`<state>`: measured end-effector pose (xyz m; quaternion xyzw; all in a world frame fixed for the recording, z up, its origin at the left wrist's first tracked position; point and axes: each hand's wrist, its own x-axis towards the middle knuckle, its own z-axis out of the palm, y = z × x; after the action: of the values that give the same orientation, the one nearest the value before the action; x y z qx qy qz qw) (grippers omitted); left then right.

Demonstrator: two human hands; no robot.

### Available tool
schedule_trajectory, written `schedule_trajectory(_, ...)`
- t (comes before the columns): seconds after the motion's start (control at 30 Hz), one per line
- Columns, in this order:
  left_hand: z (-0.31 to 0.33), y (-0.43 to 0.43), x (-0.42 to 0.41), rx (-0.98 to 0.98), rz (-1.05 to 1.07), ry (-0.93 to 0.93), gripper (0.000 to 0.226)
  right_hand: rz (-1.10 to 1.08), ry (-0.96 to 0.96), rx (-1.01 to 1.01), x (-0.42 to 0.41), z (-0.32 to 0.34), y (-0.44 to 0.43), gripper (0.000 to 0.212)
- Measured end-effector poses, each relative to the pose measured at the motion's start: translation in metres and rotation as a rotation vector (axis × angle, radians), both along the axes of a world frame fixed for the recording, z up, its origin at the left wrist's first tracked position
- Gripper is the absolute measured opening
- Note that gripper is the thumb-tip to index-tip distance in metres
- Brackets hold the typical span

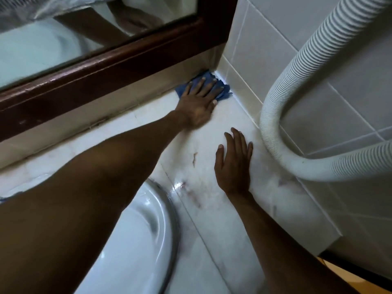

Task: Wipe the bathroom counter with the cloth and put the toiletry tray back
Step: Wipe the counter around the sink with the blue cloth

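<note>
Head view: left hand (196, 102) presses spread fingers (209, 82) flat atop blue cloth (222, 90) in counter (212, 209) corner.

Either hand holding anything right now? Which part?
No real grip. The left hand lies flat, fingers spread, pressing the blue cloth onto the counter in the back corner. The right hand rests flat on the bare counter, empty.

You have nothing to read here: no text, label, brand, number or sign shows on any surface in view.
</note>
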<state>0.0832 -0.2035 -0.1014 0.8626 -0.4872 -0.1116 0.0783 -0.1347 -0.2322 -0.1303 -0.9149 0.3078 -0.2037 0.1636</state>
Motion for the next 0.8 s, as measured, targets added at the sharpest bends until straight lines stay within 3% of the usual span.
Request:
schedule_trajectory(0.17,-0.003,0.042,-0.007,0.006,-0.264,0.033,0.052,-0.001,-0.005,-0.003,0.0,-0.001,0.0,0.039)
schedule_trajectory(0.37,-0.006,0.075,-0.012,0.017,0.137,-0.007,0.054,0.005,0.022,-0.02,-0.001,-0.001,0.0,0.039)
schedule_trajectory(0.6,0.0,0.117,-0.115,0.002,0.237,0.079,0.055,0.053,0.071,0.032,-0.004,0.001,-0.001,0.043)
schedule_trajectory(0.8,0.003,0.125,-0.181,0.043,0.297,0.109,0.056,0.27,0.188,0.072,-0.045,0.007,-0.016,0.05)
